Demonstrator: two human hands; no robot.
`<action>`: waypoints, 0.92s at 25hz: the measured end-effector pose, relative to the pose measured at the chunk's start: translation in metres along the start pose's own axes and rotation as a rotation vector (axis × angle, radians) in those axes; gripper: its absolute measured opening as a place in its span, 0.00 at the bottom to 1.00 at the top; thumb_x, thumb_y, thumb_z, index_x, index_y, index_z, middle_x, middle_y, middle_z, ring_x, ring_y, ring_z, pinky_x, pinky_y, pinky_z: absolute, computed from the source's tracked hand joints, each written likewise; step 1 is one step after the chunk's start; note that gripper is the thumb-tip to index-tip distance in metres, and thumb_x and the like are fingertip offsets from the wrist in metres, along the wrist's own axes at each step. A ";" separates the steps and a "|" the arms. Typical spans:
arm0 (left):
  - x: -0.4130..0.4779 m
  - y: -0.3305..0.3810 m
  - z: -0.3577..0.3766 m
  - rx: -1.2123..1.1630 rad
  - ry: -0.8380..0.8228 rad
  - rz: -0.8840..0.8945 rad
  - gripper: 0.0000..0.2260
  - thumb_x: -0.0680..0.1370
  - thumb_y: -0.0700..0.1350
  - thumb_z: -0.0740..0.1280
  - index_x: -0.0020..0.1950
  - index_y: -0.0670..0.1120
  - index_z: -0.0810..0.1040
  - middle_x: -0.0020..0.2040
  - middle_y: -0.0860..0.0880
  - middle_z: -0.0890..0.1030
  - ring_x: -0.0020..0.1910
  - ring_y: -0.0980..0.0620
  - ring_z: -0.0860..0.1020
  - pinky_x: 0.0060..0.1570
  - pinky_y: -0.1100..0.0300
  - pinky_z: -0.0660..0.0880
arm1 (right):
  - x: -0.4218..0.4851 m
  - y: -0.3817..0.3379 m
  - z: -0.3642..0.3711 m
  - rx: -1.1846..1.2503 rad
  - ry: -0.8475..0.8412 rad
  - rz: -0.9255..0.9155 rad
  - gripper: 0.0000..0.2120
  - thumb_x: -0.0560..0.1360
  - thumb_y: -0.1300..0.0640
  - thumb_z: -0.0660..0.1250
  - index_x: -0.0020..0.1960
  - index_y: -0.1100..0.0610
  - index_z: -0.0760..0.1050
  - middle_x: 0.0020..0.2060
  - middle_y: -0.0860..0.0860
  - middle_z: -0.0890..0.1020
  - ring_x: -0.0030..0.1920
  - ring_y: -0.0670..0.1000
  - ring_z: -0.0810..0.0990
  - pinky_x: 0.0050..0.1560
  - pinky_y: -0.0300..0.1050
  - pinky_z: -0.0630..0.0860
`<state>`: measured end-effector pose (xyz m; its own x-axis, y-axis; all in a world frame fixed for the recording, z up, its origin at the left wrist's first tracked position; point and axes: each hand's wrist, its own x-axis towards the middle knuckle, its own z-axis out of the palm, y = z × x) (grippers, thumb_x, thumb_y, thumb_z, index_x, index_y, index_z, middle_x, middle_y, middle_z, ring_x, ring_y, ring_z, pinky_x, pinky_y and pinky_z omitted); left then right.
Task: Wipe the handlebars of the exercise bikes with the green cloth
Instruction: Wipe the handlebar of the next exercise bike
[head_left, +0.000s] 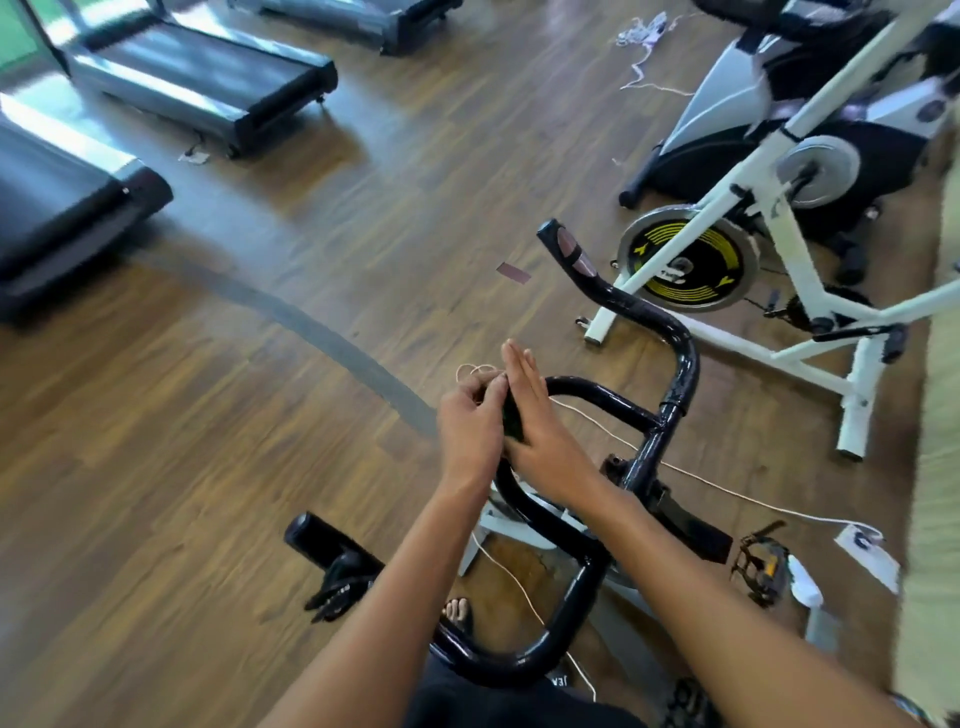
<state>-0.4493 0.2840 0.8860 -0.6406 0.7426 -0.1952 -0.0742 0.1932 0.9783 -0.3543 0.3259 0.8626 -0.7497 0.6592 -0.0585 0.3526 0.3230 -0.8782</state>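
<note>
The black handlebars (675, 364) of an exercise bike fill the centre, with one grip end pointing far up (563, 247) and another near left (311, 538). Both my hands meet over the front loop of the bars. My left hand (470, 421) has curled fingers that pinch a small dark green wad, apparently the cloth (513, 423), which is mostly hidden between the palms. My right hand (535, 415) lies flat against it with straight fingers pointing away from me.
A white spin bike with a yellow and black flywheel (685, 260) stands at right. Treadmills (208, 78) line the upper left. A thin cord (727, 491) runs across the wooden floor under the bars. A pedal (758, 564) and my sandalled foot (457, 610) are below.
</note>
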 end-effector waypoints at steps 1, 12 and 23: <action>0.003 0.003 0.001 0.024 -0.030 0.018 0.08 0.80 0.41 0.66 0.49 0.45 0.85 0.43 0.46 0.86 0.44 0.51 0.84 0.45 0.58 0.81 | -0.003 -0.005 -0.003 0.121 0.055 0.033 0.42 0.79 0.65 0.60 0.80 0.44 0.38 0.80 0.40 0.42 0.78 0.39 0.38 0.77 0.39 0.44; 0.046 0.051 0.057 -0.115 -0.708 -0.296 0.08 0.80 0.37 0.64 0.51 0.39 0.82 0.40 0.45 0.83 0.38 0.51 0.81 0.37 0.59 0.79 | -0.059 0.017 -0.063 0.811 0.688 0.391 0.12 0.77 0.54 0.69 0.58 0.58 0.80 0.53 0.56 0.85 0.56 0.56 0.83 0.56 0.51 0.79; 0.067 0.010 0.156 0.548 -0.755 0.079 0.10 0.74 0.44 0.74 0.54 0.45 0.80 0.48 0.51 0.82 0.47 0.55 0.81 0.40 0.68 0.77 | -0.058 0.047 -0.107 0.161 0.799 0.737 0.26 0.78 0.56 0.69 0.72 0.50 0.64 0.64 0.51 0.76 0.57 0.51 0.80 0.50 0.45 0.81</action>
<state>-0.3736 0.4361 0.8724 0.0519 0.9491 -0.3105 0.4425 0.2569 0.8592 -0.2342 0.3759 0.8755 0.2139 0.9226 -0.3210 0.4441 -0.3845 -0.8093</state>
